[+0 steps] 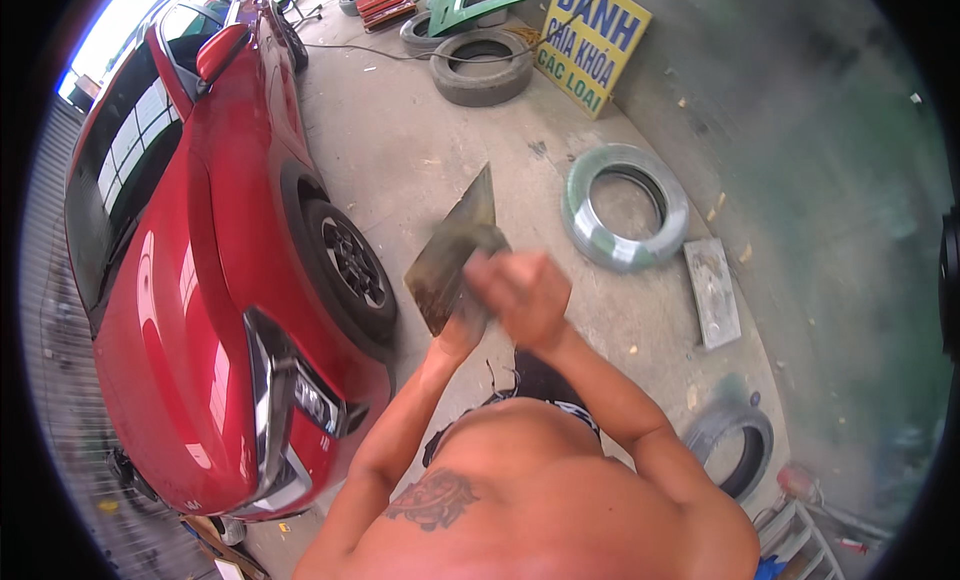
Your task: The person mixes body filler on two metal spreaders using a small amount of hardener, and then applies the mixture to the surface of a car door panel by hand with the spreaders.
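In front of my chest I hold up a flat, angular plate (432, 265), stained olive and brown, with a pointed far corner. My left hand (462, 332) is under and behind its near edge, gripping it, with most of its fingers hidden. Close against the plate's right side is my right hand (530, 298), its fingers curled closed. Motion blurs the fingertips, and whatever they may hold cannot be made out. A blurred grey-green patch covers the plate's middle beside those fingers.
A red car (225, 270) stands close on my left. On the concrete floor to the right lie a wrapped tire (580, 215), a grey slab (712, 295) and another tire (760, 445). Farther off are a black tire (485, 88), a yellow sign (625, 15) and a green panel (445, 10).
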A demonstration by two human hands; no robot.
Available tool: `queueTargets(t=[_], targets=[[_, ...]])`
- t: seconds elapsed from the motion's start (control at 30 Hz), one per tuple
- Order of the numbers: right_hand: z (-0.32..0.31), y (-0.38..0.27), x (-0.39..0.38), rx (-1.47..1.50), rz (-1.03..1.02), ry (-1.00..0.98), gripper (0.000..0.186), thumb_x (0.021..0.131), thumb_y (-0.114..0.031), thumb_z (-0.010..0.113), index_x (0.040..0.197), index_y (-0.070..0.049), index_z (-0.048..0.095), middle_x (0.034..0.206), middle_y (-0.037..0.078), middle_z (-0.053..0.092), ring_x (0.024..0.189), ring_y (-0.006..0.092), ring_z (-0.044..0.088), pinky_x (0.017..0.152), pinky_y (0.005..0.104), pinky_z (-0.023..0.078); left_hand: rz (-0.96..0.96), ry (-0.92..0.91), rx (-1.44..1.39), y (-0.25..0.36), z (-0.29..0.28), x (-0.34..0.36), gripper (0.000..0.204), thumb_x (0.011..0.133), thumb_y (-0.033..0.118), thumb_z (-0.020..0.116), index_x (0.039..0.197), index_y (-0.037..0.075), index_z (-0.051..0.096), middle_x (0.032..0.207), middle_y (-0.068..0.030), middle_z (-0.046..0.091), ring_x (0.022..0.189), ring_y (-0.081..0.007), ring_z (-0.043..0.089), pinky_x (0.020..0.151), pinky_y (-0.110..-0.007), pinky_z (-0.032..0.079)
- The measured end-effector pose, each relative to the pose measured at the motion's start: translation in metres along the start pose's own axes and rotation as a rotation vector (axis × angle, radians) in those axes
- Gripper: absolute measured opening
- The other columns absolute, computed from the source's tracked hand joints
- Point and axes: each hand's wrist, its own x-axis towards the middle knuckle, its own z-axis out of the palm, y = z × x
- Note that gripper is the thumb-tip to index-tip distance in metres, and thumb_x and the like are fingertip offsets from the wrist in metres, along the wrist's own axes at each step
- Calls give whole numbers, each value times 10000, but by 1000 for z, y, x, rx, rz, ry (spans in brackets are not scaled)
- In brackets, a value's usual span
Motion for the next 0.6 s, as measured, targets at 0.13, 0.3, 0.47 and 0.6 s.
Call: queueTargets(t=[0.13,0.3,0.47,0.6], targets=[[120,226,-148,-150,709,-968,201,869,-146,550,1031,-86,653,929,154,664,867,359,634,734,474,490,219,46,242,-55,-8,124,395,877,-73,513,1266,-23,555,1255,-202,595,1119,-315,610,989,-389,442],[110,343,-355,-264,997,-1624,267,816,-255,586,944,-53,705,1006,208,672,938,371,652,813,480,501,-60,-181,704,-101,-70,233,555,803,-123,533,1317,87,548,1259,-190,584,1154,-364,573,984,-385,441],[55,420,-489,-21,1186,-2014,400,756,-325,706,1006,-13,711,1065,191,671,988,300,640,872,417,485,-858,-21,809,-357,-208,155,315,888,190,553,1147,22,615,1036,-267,639,1009,-412,610,831,-437,479],[139,395,-415,103,1712,-1706,277,788,-197,718,982,1,717,945,148,706,840,225,653,775,395,504,-1202,38,781,-384,-304,1,209,766,190,651,873,10,658,787,-185,617,727,-308,600,648,-421,479]])
